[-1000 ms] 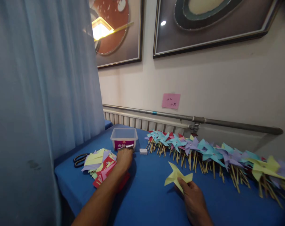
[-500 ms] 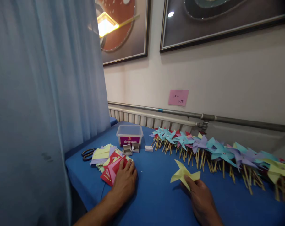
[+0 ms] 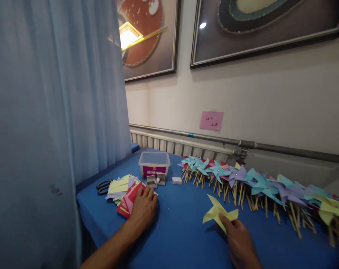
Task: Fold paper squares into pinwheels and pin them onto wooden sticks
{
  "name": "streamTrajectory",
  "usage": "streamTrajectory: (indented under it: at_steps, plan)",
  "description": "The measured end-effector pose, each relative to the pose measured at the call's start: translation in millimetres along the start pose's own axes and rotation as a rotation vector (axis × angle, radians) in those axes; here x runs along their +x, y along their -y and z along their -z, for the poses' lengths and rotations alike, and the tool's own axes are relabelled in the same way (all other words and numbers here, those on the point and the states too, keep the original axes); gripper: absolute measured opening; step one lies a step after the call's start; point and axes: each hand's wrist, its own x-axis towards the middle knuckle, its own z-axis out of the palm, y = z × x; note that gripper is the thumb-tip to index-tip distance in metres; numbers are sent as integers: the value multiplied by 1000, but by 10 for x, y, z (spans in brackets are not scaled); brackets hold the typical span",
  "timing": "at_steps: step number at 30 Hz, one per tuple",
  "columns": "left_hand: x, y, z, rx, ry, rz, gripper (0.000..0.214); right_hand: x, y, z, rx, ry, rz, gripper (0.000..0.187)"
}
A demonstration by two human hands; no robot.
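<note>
My right hand [image 3: 239,237] pinches a yellow paper pinwheel [image 3: 215,210] by its centre and lower blade, thumb on top. No stick shows on it. On the left, my left hand [image 3: 145,206] rests over a pile of cut paper, its fingers lying across red and pink paper pieces [image 3: 129,201]. Part of these pieces is hidden under the hand. Yellow and purple sheets [image 3: 121,186] lie fanned just beyond them. The dark handles of scissors [image 3: 102,188] stick out at the pile's left side.
A clear plastic tub [image 3: 154,160] stands at the back, with small open boxes [image 3: 156,181] before it and a white box [image 3: 176,181] beside. Finished pinwheels on sticks [image 3: 266,186] line the right side by the wall. A curtain [image 3: 46,130] hangs left of the blue table [image 3: 175,239].
My left hand has slid slightly left over the pile, and the red pieces have shifted left with it. My right hand keeps hold of the yellow pinwheel. The view has tilted up a little.
</note>
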Motion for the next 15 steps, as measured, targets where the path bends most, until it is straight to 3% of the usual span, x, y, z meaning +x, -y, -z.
streamTrajectory:
  at_steps: [4, 8, 12, 15]
  plan:
    - [158, -370, 113, -97, 36, -58, 30, 2, 5, -6, -11, -9, -46, 49]
    - [629, -681, 165, -206, 125, -30, 33, 0, 9, -10, -20, -21, -34, 52]
    - [1105, -776, 70, -210, 128, 76, 41, -6, -2, 11, -52, -6, -49, 53]
    - [1273, -767, -43, -204, 110, 113, 46, -5, -26, 41, -39, 26, -47, 50]
